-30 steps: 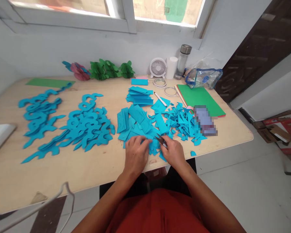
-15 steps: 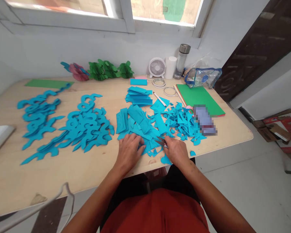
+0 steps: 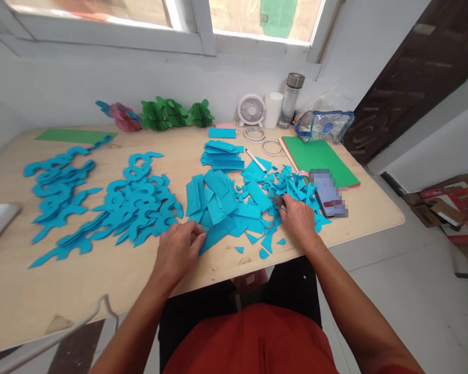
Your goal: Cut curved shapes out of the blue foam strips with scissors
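My right hand point(image 3: 299, 218) is closed around the handles of a pair of scissors point(image 3: 277, 200), whose blades point left over blue paper scraps point(image 3: 292, 182). Toward the left, my left hand point(image 3: 179, 248) pinches the end of a strip of blue paper point(image 3: 220, 234) between thumb and fingers, low over the table. Beyond it lie loose folded blue pieces point(image 3: 218, 200). Cut wavy blue paper shapes point(image 3: 140, 202) are heaped left of my left hand, with a second heap point(image 3: 62, 192) farther left. A few small offcuts point(image 3: 263, 253) lie near the table's front edge.
A stack of blue strips point(image 3: 222, 156) and a white pen point(image 3: 256, 160) lie farther back. A phone point(image 3: 329, 195) rests right of the scraps, by green sheets point(image 3: 322, 158). A small fan point(image 3: 251, 110), a bottle point(image 3: 290, 101) and a clear pouch point(image 3: 325, 126) stand along the wall.
My hands have moved apart: the left one leftward with the blue paper, the right one up and right with the scissors, over the scraps. Offcuts near the front edge have shifted.
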